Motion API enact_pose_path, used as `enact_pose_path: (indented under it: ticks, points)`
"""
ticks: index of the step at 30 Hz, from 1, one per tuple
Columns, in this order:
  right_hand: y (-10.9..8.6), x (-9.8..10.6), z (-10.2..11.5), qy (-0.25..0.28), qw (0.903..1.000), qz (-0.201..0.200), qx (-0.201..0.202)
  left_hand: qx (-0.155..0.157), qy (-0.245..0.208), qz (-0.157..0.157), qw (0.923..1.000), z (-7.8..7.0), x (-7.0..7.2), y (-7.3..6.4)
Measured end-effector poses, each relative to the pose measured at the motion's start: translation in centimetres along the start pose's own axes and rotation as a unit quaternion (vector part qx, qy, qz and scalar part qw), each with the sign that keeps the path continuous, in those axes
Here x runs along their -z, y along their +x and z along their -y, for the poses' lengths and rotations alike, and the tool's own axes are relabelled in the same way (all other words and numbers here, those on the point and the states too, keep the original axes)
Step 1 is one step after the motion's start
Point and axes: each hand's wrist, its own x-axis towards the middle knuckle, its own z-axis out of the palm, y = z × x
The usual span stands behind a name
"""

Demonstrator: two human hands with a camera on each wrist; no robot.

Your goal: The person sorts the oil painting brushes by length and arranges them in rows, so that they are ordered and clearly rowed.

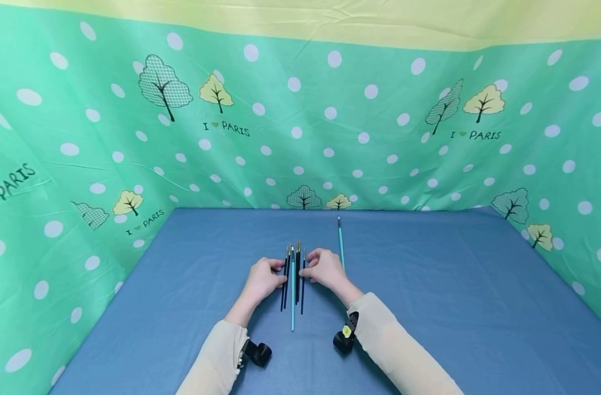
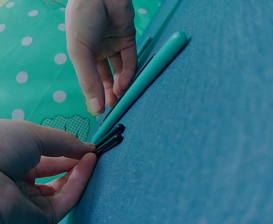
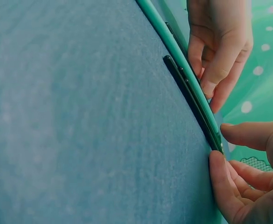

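Several black-handled paintbrushes (image 1: 298, 274) and one turquoise-handled paintbrush (image 1: 293, 299) lie side by side on the blue table, bristles pointing away. From the left, my left hand (image 1: 264, 281) pinches two black handles (image 2: 113, 137) between its fingertips, which nearly meet in the left wrist view. My right hand (image 1: 326, 270) is at the group's right side. One of its fingertips (image 3: 217, 158) touches the brushes near the table, while another digit stands apart with a gap. Some brush tips are hidden by the fingers in the wrist views.
Another turquoise paintbrush (image 1: 341, 241) lies farther back, right of the group, partly behind my right hand. A green dotted curtain (image 1: 300, 159) borders the blue table (image 1: 429, 307) at the back and sides. Black wrist cameras (image 1: 344, 341) hang by the sleeves.
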Motion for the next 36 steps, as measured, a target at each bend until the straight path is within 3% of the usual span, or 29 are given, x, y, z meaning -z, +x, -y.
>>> enact_pose_path:
  ticks: [19, 36]
  points:
    - [0.05, -0.22, 0.56, -0.061, 0.9981, 0.008, 0.003, -0.005, -0.001, 0.003, 1.0, -0.12, 0.04, -0.21]
    - [-0.22, -0.15, 1.0, -0.053, 0.998, 0.035, 0.005, -0.014, -0.002, -0.001, 0.9999, -0.09, 0.11, -0.22]
